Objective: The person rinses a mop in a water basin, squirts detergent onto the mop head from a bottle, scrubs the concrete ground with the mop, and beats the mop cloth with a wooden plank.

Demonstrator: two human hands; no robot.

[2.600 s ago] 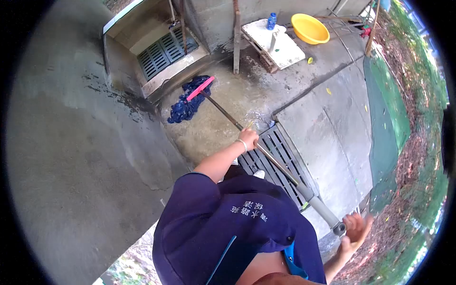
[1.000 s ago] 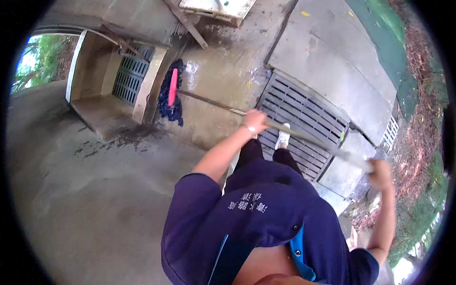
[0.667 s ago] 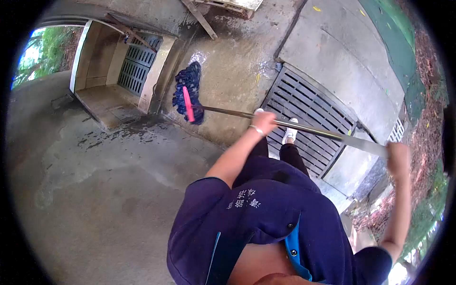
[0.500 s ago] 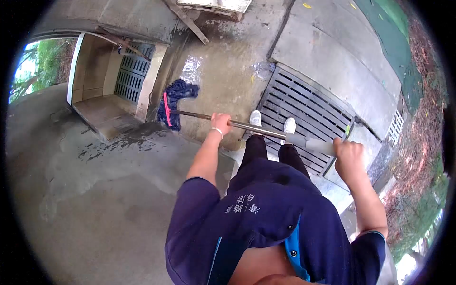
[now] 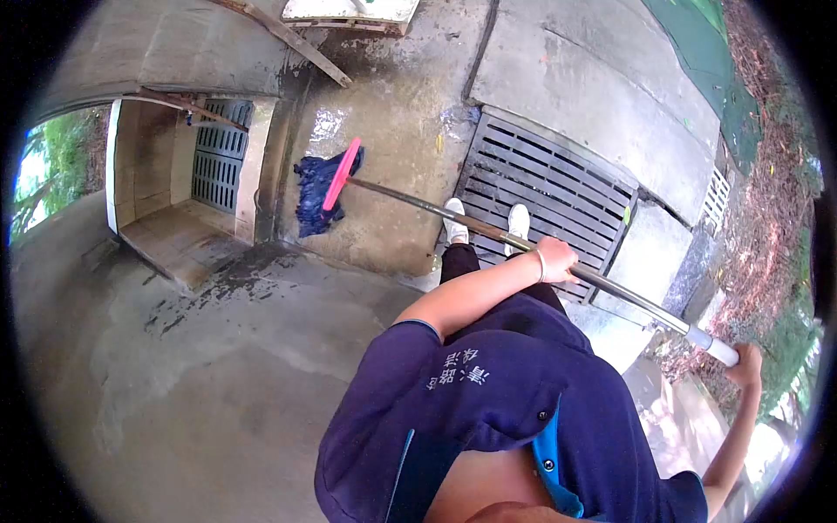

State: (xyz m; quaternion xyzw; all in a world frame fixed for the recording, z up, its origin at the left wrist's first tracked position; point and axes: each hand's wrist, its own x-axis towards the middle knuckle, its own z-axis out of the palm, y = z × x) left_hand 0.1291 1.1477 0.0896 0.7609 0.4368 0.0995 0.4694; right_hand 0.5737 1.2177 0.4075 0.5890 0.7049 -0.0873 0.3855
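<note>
A mop [image 5: 316,196] with dark blue strands and a pink clamp bar rests on the wet concrete. Its long metal pole [image 5: 436,211] slants back across my body. My left hand [image 5: 555,259], with a white band at the wrist, is closed round the middle of the pole above the drain grate. Out at the right, my right hand [image 5: 746,364] grips the pole's far end, just past the pale sleeve [image 5: 711,343].
White shoes [image 5: 518,222] stand on the edge of a slotted drain grate [image 5: 558,174]. Left of the mop is a tiled recess [image 5: 153,166] with a grate. A wooden plank [image 5: 301,48] and a white board [image 5: 349,10] lie ahead. Leaf-littered ground [image 5: 767,218] borders the right.
Both hands have moved right and back, drawing the pole with them. The mop head has slid toward me and its pink bar has turned; the strands now trail behind it.
</note>
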